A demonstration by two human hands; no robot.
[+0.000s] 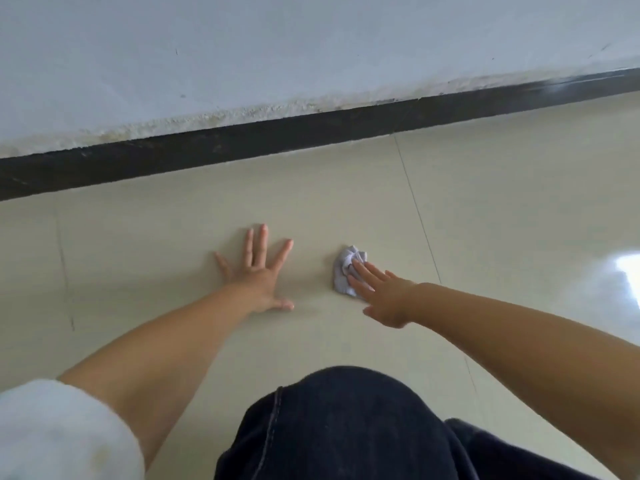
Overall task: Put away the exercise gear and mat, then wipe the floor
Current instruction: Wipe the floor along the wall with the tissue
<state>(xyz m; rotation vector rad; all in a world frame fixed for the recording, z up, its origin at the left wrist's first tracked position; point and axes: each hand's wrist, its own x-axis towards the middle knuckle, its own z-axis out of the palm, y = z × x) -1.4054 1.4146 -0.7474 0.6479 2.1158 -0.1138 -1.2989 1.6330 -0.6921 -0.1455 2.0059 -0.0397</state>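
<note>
While the head camera looks down, nearest in view is a knee in dark denim (332, 424), bottom centre, seam stitching visible. White sleeve (59, 431) is pushed up on the left arm at bottom left; right forearm is bare, coming in from the right edge.

Both arms reach forward onto the floor (156, 258), beige glossy tile with thin grout lines; bright glare patch at far right.

Left hand (258, 275): palm flat on the tile, fingers (259, 244) straight and spread apart, thumb out toward the right. Holds nothing, just rests on the floor.

Right hand (384, 296): palm down, fingers straight and laid close together, pointing up-left. Fingertips lie on top of a small crumpled cloth (348, 271), pale grey-lilac, pressing it to the tile. No curl round it that I can see; thumb sticks out low on the left of the palm, on bare floor. Cloth pokes out beyond the fingertips on the far and left sides; part under the palm is hidden, so its full extent is unclear.

Cloth sits just right of the left hand, apart from it, with a strip of bare tile between. Grout line runs diagonally just right of the cloth.

Further out: dark skirting strip (242, 147) runs diagonally across the frame where floor meets wall. Above it a white wall (277, 46), paint looks rough and yellowed along the bottom edge, probably flaking, too blurred to be sure.
</note>
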